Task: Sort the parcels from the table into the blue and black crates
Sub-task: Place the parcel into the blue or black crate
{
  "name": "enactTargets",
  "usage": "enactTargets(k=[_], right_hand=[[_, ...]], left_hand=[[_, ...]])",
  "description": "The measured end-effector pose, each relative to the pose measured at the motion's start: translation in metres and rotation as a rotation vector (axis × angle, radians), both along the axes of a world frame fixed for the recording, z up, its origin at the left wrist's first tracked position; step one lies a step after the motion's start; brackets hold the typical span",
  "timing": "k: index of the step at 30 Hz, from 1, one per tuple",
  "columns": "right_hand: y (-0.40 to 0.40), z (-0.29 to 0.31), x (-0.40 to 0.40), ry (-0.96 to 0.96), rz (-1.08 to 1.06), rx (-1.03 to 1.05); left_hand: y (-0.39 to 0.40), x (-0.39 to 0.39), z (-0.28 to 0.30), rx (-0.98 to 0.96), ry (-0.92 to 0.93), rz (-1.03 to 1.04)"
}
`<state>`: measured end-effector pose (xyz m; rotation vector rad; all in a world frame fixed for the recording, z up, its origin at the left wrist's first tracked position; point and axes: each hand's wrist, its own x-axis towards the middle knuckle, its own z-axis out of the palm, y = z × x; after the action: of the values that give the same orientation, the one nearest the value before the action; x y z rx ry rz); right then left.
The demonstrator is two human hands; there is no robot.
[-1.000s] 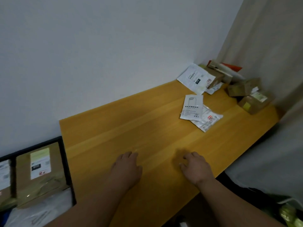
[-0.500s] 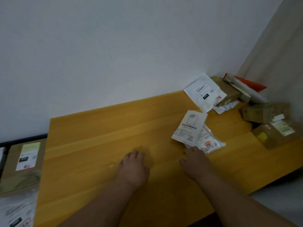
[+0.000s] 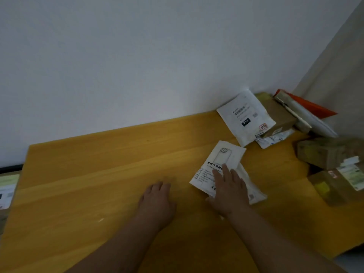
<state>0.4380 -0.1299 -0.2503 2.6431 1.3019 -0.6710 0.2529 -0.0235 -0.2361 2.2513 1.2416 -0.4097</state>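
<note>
While the left hand (image 3: 156, 201) lies flat on the wooden table (image 3: 88, 174), fingers straight and together, the right hand (image 3: 228, 191) presses straight, slightly spread fingers on a white flat parcel (image 3: 220, 164) overlapping another white packet (image 3: 254, 191); further parcels crowd the far right corner

1. A pale, plain wall (image 3: 137, 66) rises behind the far edge of the wooden surface.
2. A beige curtain (image 3: 338, 75) hangs at the right, meeting the wall in the corner.
3. A small white fleck (image 3: 100, 220) lies on the wood near the front left.
</note>
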Motion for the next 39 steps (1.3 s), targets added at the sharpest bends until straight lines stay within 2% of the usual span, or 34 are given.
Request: enactTargets(k=[5,10,13,17,20,22,24,26,28,30,32,33,36,39], right_hand=[[0.002,-0.015,0.030,0.003,0.159,0.025],[0.005,-0.011,0.052,0.115,0.207,0.258],[0.009,-0.005,0.055,0.255,0.225,0.365],[0.015,0.011,0.045,0.342,0.309,0.516],[0.014,0.024,0.027,0.402,0.268,0.619],[0.013,0.033,0.016,0.469,0.143,0.719],[0.014,0.043,0.007,0.512,-0.097,0.760],[0.014,0.049,0.000,0.533,-0.351,0.720],[0.016,0.056,-0.020,0.648,-0.567,0.623],[0.012,0.056,-0.027,0.941,-0.772,0.534],[0.010,0.065,-0.060,1.238,-0.817,0.498],[0.011,0.068,-0.078,1.324,-0.800,0.506],[0.017,0.077,-0.127,1.467,-0.713,0.606],[0.020,0.090,-0.164,1.484,-0.687,0.730]], left_hand=[[-0.016,0.043,-0.005,-0.029,0.015,0.088],[-0.027,0.071,-0.003,0.017,-0.084,0.138],[-0.030,0.082,0.001,0.045,-0.167,0.135],[-0.030,0.082,0.008,0.129,-0.188,0.155],[-0.028,0.066,0.014,0.146,-0.282,0.275],[-0.030,0.050,0.021,0.036,-0.450,0.453],[-0.031,0.030,0.032,-0.206,-0.738,0.784],[-0.033,0.011,0.043,-0.505,-1.004,1.093],[-0.035,-0.019,0.053,-0.691,-1.169,1.227],[-0.036,-0.027,0.059,-0.794,-1.233,1.284],[-0.041,-0.055,0.065,-0.868,-1.283,1.305],[-0.044,-0.069,0.066,-0.890,-1.291,1.289],[-0.050,-0.106,0.067,-0.915,-1.283,1.262],[-0.057,-0.138,0.068,-0.921,-1.279,1.239]])
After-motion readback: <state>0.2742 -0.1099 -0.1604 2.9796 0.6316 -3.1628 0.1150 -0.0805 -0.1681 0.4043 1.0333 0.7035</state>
